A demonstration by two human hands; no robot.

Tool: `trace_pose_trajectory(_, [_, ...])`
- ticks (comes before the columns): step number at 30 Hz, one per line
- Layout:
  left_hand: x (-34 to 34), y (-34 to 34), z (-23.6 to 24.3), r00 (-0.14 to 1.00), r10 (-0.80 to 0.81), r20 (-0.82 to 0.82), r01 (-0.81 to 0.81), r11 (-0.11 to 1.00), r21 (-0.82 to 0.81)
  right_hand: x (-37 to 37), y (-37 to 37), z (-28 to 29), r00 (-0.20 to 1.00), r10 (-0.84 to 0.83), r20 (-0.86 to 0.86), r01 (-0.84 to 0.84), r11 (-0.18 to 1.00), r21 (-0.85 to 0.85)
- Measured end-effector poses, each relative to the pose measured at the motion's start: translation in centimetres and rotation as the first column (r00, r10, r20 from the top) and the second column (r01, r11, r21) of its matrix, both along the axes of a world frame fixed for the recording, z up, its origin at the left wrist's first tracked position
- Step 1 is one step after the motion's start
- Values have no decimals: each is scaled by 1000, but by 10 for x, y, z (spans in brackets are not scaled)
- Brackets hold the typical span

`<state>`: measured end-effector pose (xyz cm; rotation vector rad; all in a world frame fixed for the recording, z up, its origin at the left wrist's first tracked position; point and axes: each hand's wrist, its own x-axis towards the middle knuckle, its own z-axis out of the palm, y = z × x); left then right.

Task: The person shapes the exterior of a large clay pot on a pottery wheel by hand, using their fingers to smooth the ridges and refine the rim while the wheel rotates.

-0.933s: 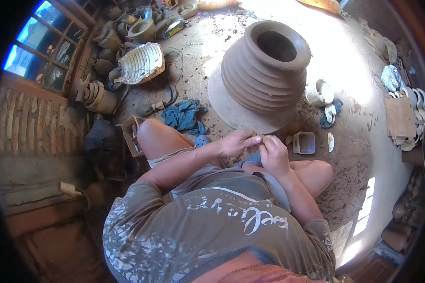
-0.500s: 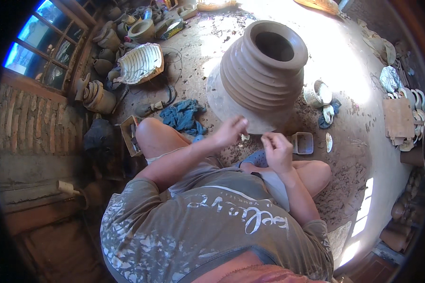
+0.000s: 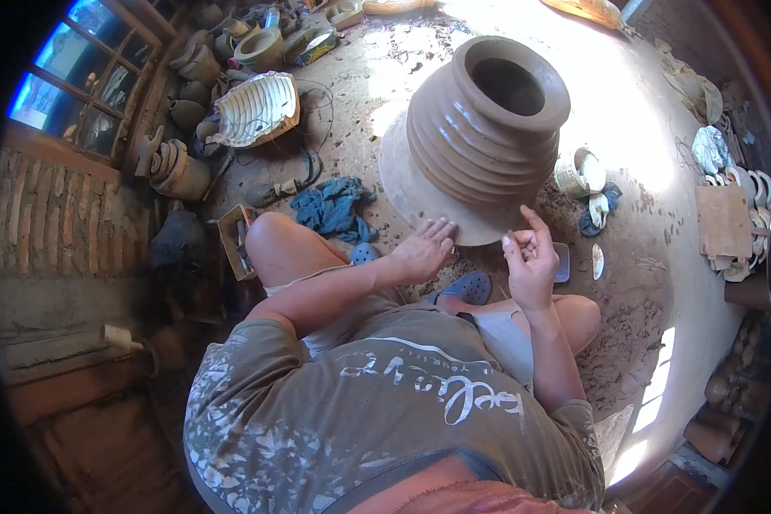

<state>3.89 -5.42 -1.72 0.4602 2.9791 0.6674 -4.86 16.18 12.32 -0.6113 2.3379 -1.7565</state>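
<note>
In the head view, the two hands were close together over the lap a moment ago, and now they are apart and up by the big clay pot [image 3: 488, 128]. The left hand [image 3: 427, 250] is at the near edge of the round flat plate [image 3: 400, 190] under the pot. Its fingers are loose and spread a bit, palm down, and it does not seem to hold anything. The right hand [image 3: 533, 264] is up near the pot's foot, thumb and finger close together. Something tiny may be pinched there, but I cannot tell. So I think the work is now down at the pot's bottom.

The pot sits on the plate, in front of the legs. It stands upright, with its open mouth to the sky. Its long line goes straight up from the plate, and the ridges run round it.
</note>
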Motion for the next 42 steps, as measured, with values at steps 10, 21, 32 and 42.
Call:
trace_pose_trajectory(10, [-30,-124,10,811,506,-295,-578,772,-266,-2,17,-22,980,-20,-196,45,992,122])
trace_pose_trajectory(21, [-32,-48,35,875,407,261,-295,877,-379,-20,-5,-54,975,-154,-159,155,988,-5])
trace_pose_trajectory(32, [-13,-6,16,940,244,240,-137,910,-392,22,-50,-46,842,273,-465,-182,956,232])
trace_pose_trajectory(42, [-18,7,74,878,242,412,-107,940,-325,-26,5,-44,987,139,76,-140,990,15])
